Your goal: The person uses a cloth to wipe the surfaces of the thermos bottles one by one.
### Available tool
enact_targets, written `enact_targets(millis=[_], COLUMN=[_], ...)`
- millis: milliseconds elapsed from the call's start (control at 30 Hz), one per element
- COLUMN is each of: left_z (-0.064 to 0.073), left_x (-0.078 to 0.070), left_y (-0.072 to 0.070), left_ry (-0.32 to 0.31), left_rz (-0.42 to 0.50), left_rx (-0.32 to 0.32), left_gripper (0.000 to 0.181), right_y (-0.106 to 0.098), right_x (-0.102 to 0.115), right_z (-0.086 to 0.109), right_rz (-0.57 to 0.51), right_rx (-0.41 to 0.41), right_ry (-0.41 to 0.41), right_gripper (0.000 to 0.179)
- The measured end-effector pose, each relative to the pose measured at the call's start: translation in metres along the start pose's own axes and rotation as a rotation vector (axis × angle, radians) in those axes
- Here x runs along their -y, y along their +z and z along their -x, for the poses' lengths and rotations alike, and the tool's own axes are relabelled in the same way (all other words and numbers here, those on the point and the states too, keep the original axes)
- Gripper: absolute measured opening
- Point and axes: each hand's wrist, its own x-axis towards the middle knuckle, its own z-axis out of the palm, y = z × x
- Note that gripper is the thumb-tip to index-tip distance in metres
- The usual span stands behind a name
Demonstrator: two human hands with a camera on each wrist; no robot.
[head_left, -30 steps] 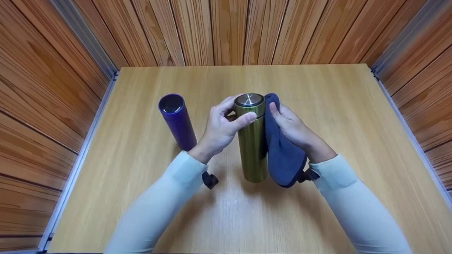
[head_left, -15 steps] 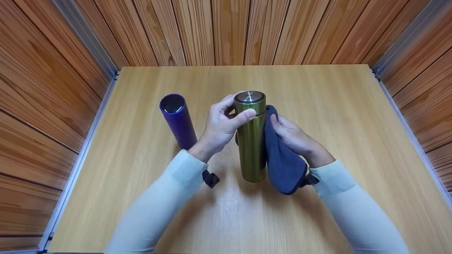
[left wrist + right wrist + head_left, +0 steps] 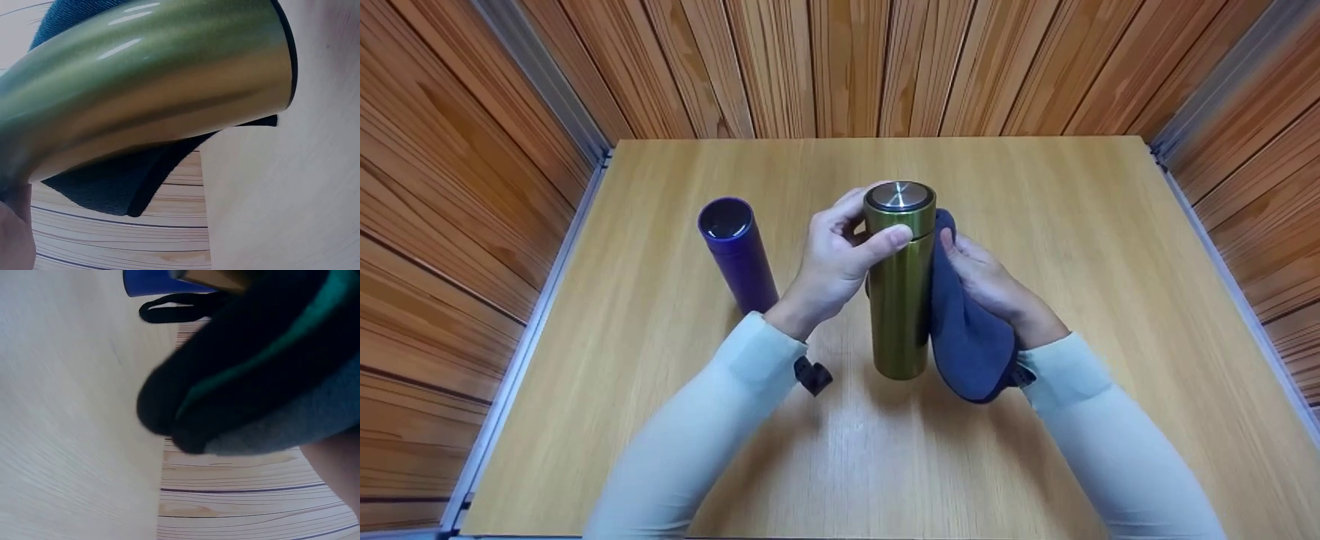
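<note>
The left hand (image 3: 836, 259) grips the upright green metal bottle (image 3: 900, 304) near its top; the right hand (image 3: 990, 279) pinches dark-blue fabric (image 3: 971, 345) against its right side. Left of this bottle, apart, stands a purple cylinder (image 3: 741, 262). The wooden tabletop (image 3: 1065, 225)'s far edge lies well behind the bottle. Only the right wrist view shows the fabric's teal band (image 3: 312, 316).

Shiny metallic green flask (image 3: 900, 300), matt blue cloth (image 3: 969, 349)
The purple flask (image 3: 744, 266) at left looks glossy, the tabletop (image 3: 1080, 232) smooth wood.
</note>
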Motion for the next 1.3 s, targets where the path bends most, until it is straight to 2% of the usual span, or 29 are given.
enact_targets(millis=[100, 233, 367, 500, 833, 1033, 1300], left_z=[0.000, -0.002, -0.002, 0.000, 0.000, -0.002, -0.005], left_x=[0.000, 0.001, 0.003, 0.003, 0.005, 0.003, -0.001], left_y=[-0.002, -0.004, -0.006, -0.007, -0.003, -0.002, -0.007], left_ry=[-0.007, -0.010, -0.016, -0.025, -0.011, -0.009, -0.028], left_rz=[0.001, -0.003, -0.008, 0.000, 0.004, -0.001, -0.040], left_rx=[-0.016, -0.058, -0.065, -0.063, -0.059, -0.062, -0.121], left_gripper=[0.050, 0.046, 0.044, 0.045, 0.044, 0.044, 0.045], right_y=[-0.001, -0.001, 0.000, 0.000, 0.000, -0.002, -0.003], right_x=[-0.012, -0.026, -0.033, -0.029, -0.006, -0.014, -0.038], right_z=[-0.003, -0.005, -0.004, -0.002, 0.002, 0.002, 0.002], right_rz=[-0.018, 0.020, 0.041, 0.030, -0.050, -0.063, 0.103], right_rx=[0.030, 0.074, 0.084, 0.058, 0.063, 0.071, 0.060], right_ry=[0.005, 0.015, 0.031, 0.071, 0.061, 0.047, 0.051], right_gripper=[0.081, 0.079, 0.077, 0.076, 0.083, 0.086, 0.084])
